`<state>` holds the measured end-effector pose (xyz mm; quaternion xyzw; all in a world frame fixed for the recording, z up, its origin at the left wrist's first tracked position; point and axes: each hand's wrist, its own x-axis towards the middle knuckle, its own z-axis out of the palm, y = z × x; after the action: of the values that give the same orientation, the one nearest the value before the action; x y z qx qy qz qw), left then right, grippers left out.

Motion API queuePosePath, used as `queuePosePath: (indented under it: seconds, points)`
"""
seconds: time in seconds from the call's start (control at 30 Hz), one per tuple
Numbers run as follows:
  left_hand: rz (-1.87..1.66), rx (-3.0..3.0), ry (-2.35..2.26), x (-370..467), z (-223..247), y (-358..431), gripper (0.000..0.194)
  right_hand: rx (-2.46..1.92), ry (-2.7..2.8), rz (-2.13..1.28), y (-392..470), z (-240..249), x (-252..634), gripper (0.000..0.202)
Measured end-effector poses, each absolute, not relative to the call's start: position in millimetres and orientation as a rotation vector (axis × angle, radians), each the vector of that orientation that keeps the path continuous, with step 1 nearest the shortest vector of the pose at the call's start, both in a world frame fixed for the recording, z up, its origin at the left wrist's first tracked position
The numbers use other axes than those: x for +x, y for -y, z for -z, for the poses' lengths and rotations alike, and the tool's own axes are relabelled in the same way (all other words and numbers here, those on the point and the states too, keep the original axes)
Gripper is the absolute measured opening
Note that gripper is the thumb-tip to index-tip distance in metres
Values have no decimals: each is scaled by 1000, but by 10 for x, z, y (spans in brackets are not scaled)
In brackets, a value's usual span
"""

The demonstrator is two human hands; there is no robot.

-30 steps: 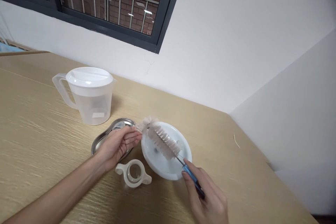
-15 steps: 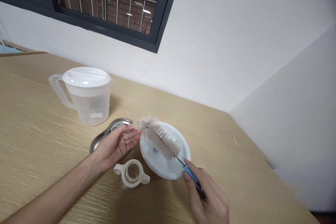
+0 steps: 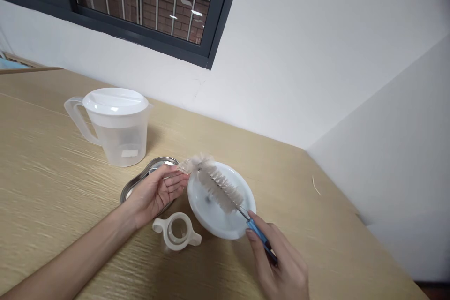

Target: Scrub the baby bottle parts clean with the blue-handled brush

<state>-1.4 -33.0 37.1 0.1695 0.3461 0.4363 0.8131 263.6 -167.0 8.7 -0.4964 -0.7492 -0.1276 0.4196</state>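
Observation:
In the head view my right hand (image 3: 281,262) grips the blue handle of a bottle brush (image 3: 223,190) with long pale bristles. The brush slants up to the left above a white bowl (image 3: 242,187). At its tufted tip, my left hand (image 3: 160,197) pinches the bristles between thumb and fingertips, palm turned up. Partly hidden behind that hand is a kidney-shaped metal tray (image 3: 135,180) with small items in it that I cannot make out. A clear cup with a cream two-handled ring (image 3: 176,231) stands just below my left fingers.
A translucent lidded jug (image 3: 119,126) stands at the back left of the wooden table (image 3: 56,159). A thin pale strip (image 3: 316,185) lies toward the right edge. White wall (image 3: 267,70) and a barred window (image 3: 151,0) rise behind the table.
The brush and my right hand have shifted very slightly right. My left hand keeps its place at the bristle tip.

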Motion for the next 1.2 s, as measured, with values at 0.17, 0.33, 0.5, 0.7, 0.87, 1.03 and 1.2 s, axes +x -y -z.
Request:
queuePosePath:
  seconds: [0.17, 0.33, 0.5, 0.7, 0.87, 1.03, 1.2]
  points:
    - [-933, 361, -760, -16, -374, 332, 17, -1276, 1867, 329, 1634, -69, 2685, 35]
    - [-920, 361, -767, -12, -378, 330, 20, -1273, 1835, 330, 1669, -99, 2671, 35]
    - [-924, 360, -787, -12, -362, 321, 20, -1258, 1885, 279, 1652, -87, 2676, 36]
    - [-928, 354, -771, -13, -351, 308, 16, -1262, 1860, 303, 1654, -80, 2710, 39]
    - [-922, 363, -767, -22, -332, 309, 15, -1266, 1870, 303, 1681, -101, 2692, 39]
    - [-943, 390, -737, -33, -324, 300, 11, -1284, 1878, 297, 1647, -73, 2731, 38]
    - [-1034, 646, -749, -44, -266, 304, 27, -1324, 1804, 367, 1633, -89, 2765, 31]
